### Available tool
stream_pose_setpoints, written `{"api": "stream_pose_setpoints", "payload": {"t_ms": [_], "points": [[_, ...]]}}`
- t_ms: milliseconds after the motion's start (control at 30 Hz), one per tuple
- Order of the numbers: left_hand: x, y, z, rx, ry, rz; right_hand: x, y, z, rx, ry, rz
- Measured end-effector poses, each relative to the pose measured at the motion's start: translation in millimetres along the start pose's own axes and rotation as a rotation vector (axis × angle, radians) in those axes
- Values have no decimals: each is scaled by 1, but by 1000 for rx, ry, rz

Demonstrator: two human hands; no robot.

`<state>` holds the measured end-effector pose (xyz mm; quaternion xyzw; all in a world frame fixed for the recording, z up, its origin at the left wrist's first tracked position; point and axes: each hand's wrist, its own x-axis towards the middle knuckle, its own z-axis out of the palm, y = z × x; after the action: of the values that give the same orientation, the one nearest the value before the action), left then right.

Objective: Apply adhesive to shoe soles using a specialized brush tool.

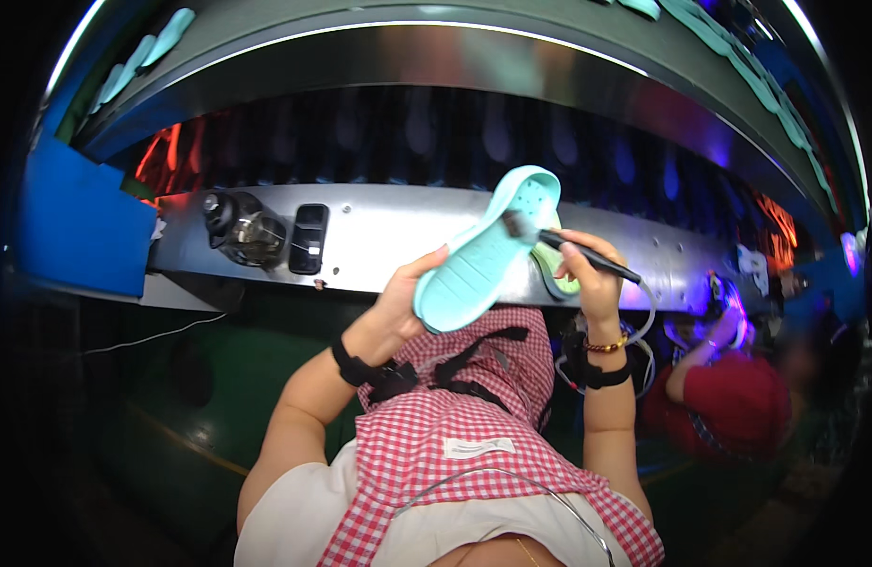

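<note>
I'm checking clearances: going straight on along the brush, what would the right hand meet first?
Likely the sole: the right hand aims its brush there, bristles overlapping it in view, though contact is unclear.

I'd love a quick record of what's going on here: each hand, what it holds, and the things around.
Left hand: this hand grips the turquoise sole by its lower left edge
Right hand: this hand holds a black-handled brush
Brush head: at the sole's inner face; exact contact hard to tell
By right hand: a pale green curved piece, partly hidden
Left on bench: dark-lidded clear jug, black rectangular item
Far right: person in red
</note>
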<state>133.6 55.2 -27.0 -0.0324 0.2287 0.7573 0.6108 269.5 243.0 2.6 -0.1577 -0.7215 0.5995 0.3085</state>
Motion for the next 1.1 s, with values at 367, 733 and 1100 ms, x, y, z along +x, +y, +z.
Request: {"api": "stream_pose_setpoints", "payload": {"t_ms": [367,733,1100], "points": [[-54,87,41,290,0,608,-32,-4,8,862,-83,-74],[20,285,118,417,56,1066,-40,36,6,821,126,288],[92,256,200,3095,147,911,-50,60,-5,840,309,439]]}}
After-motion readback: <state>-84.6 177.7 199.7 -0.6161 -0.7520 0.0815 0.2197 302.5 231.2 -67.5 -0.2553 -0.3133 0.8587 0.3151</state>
